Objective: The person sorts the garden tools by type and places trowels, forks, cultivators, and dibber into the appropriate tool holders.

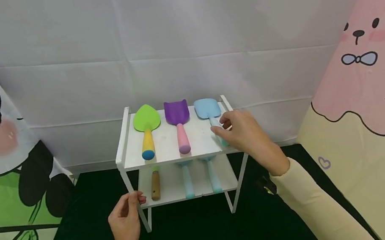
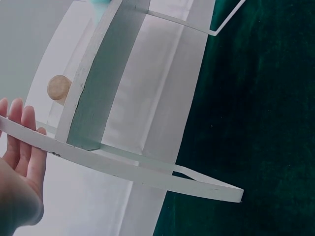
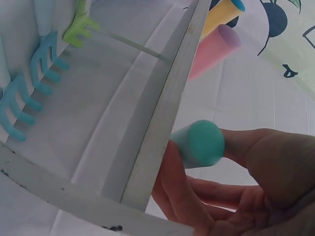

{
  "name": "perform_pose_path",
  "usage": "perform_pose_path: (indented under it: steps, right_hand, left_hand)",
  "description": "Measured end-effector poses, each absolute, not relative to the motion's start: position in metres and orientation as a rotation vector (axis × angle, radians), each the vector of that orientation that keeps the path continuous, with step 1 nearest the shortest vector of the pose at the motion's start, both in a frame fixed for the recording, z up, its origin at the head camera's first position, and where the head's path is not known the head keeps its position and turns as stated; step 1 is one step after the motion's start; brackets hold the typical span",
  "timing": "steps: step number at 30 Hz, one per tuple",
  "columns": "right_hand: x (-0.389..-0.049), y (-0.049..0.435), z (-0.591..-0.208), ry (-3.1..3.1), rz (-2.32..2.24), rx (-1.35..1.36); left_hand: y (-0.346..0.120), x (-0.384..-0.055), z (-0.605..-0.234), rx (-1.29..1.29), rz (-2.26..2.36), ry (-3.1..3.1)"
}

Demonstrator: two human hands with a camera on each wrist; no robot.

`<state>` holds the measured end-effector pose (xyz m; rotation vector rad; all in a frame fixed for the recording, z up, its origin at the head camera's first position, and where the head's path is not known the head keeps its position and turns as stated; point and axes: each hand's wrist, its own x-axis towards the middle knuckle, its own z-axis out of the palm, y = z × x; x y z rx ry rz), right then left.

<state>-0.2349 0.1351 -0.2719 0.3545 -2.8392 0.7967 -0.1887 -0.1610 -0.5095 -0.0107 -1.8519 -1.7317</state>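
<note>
A light blue toy shovel [image 1: 207, 108] lies on the upper right of a small white two-tier shelf [image 1: 169, 161]. My right hand [image 1: 242, 130] is at its handle; in the right wrist view the thumb and fingers lie on either side of the teal-ended handle [image 3: 204, 142], pinching it. My left hand [image 1: 124, 217] holds the front left leg [image 2: 98, 164] of the shelf, its fingers passing behind that white bar. Left of the blue shovel lie a purple shovel with a pink handle [image 1: 177, 114] and a green shovel with a yellow handle [image 1: 146, 118].
The lower tier holds a brown-handled tool [image 1: 155, 185] with a green fork head [image 3: 78, 29], and two light blue rakes [image 3: 44, 61]. Dark green cloth [image 1: 198, 239] covers the floor. Behind hangs a white sheet [image 1: 177, 32], with cartoon panels at both sides.
</note>
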Motion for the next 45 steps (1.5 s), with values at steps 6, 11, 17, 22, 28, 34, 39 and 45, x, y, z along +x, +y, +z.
perform_pose_path:
  steps: [6,11,17,22,28,34,39,45]
  right_hand:
    - [-0.232,0.137,-0.273,-2.819,0.823,0.373]
    - [-0.229,0.138,-0.274,-2.775,0.849,0.381]
    - [-0.222,0.142,-0.275,-2.751,0.834,0.399]
    - [-0.213,0.146,-0.278,-2.743,0.858,0.376]
    - [-0.202,0.148,-0.281,-2.682,0.863,0.389]
    - [-0.192,0.153,-0.288,-2.599,0.874,0.414]
    - [-0.187,0.16,-0.298,-2.489,0.855,0.498]
    - [-0.182,0.166,-0.311,-2.39,0.829,0.595]
  left_hand:
    - [-0.161,-0.188,-0.509,-0.012,-1.739,-1.842]
    - [-0.16,-0.188,-0.508,-0.002,-1.739,-1.844]
    - [-0.16,-0.188,-0.508,0.006,-1.746,-1.858]
    - [-0.16,-0.188,-0.508,0.013,-1.733,-1.888]
    - [-0.162,-0.185,-0.505,0.03,-1.719,-1.94]
    - [-0.162,-0.182,-0.503,0.089,-1.73,-1.984]
    - [-0.162,-0.18,-0.502,0.149,-1.72,-2.028]
    - [-0.162,-0.175,-0.5,0.21,-1.709,-2.111]
